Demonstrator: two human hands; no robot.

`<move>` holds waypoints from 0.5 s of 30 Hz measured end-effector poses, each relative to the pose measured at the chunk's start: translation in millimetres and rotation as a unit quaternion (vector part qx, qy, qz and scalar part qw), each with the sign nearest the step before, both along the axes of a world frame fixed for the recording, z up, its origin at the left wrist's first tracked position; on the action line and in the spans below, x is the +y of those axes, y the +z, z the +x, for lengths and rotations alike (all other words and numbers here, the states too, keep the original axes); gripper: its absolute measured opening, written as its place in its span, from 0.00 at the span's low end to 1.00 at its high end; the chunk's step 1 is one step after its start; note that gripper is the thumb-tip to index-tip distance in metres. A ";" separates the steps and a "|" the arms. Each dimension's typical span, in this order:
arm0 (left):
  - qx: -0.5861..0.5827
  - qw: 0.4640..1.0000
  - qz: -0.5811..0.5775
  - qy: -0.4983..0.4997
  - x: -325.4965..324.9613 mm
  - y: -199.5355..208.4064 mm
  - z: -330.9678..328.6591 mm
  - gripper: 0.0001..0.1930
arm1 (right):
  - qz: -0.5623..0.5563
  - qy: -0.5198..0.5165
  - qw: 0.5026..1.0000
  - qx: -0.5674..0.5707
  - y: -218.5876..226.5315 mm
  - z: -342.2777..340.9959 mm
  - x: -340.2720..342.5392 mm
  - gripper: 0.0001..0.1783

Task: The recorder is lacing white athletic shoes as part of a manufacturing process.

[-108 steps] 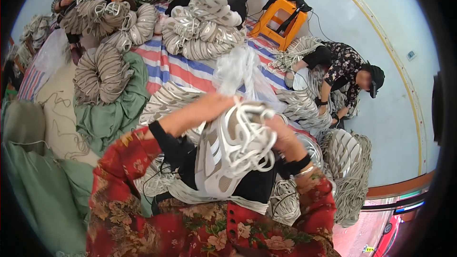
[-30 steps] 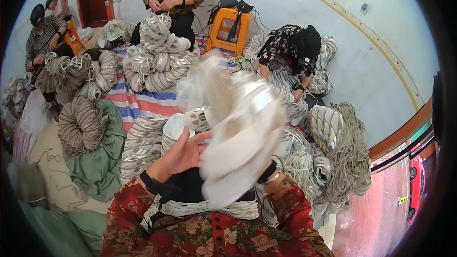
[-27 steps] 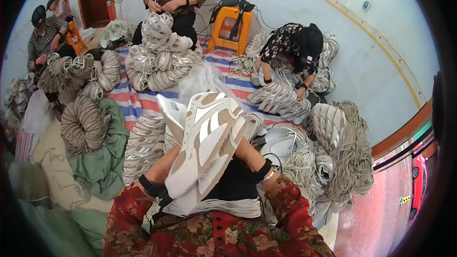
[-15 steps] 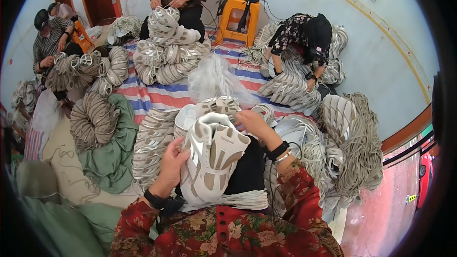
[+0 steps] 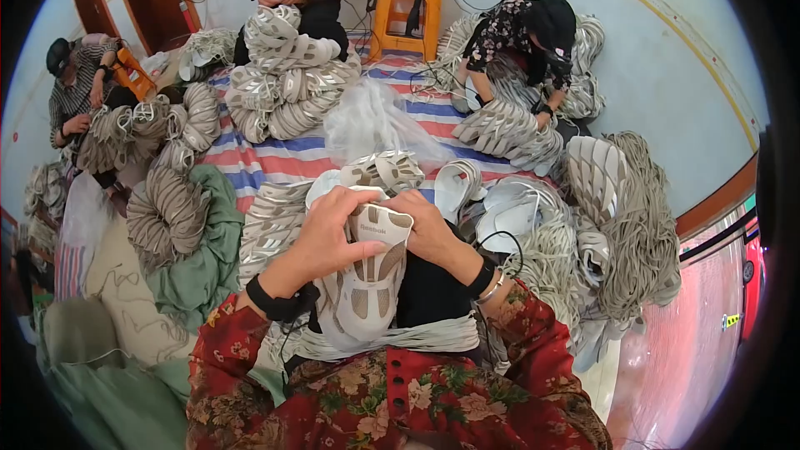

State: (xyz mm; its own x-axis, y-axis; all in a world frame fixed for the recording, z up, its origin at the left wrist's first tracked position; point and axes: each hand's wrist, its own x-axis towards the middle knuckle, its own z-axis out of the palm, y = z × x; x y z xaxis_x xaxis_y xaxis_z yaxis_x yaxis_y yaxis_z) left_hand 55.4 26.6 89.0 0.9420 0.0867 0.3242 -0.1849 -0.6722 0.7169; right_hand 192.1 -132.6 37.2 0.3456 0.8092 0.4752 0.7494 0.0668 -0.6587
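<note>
A white and beige shoe upper [image 5: 372,296] without a sole stands over my lap, its tongue side turned up. My left hand [image 5: 329,240] grips its upper left part, with the thumb lying across the front of the tongue. At the top right edge my right hand [image 5: 431,235] is closed on the same upper, its fingertips hidden behind it. Across my lap, just below the upper, lies a bundle of pale laces [image 5: 429,337]. Beyond my hands, more shoe uppers [image 5: 383,170] are stacked.
To my right are a heap of loose laces [image 5: 637,225] and piled uppers [image 5: 596,179]. A ring of nested uppers [image 5: 167,218] sits at left by green cloth [image 5: 204,262]. Clear plastic [image 5: 367,125] lies on the striped sheet [image 5: 287,162]. Several people work around; an orange stool [image 5: 406,21] stands behind.
My left hand has moved up from the upper's left side onto its top, thumb over the tongue. My right hand has come down and in to grip the right edge.
</note>
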 end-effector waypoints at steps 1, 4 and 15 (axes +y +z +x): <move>0.054 0.998 0.016 0.006 -1.4 2.3 2.0 0.32 | 0.012 -0.008 1.000 0.003 -4.1 1.1 -0.8 0.12; 0.108 0.993 0.032 0.046 5.2 -4.2 9.7 0.26 | 0.033 -0.050 0.998 0.013 -10.3 4.8 2.4 0.11; 0.020 0.982 0.166 0.084 -18.7 -11.8 0.8 0.23 | -0.020 -0.034 0.999 -0.033 -6.3 0.6 9.4 0.08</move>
State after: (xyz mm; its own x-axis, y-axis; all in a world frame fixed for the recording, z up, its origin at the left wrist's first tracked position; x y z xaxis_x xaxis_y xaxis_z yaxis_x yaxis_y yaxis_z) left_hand 56.3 7.9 77.3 0.9359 0.1372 0.3244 -0.0281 -0.8890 0.4571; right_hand 192.8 -123.2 30.9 0.3690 0.8037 0.4669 0.7935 -0.0109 -0.6084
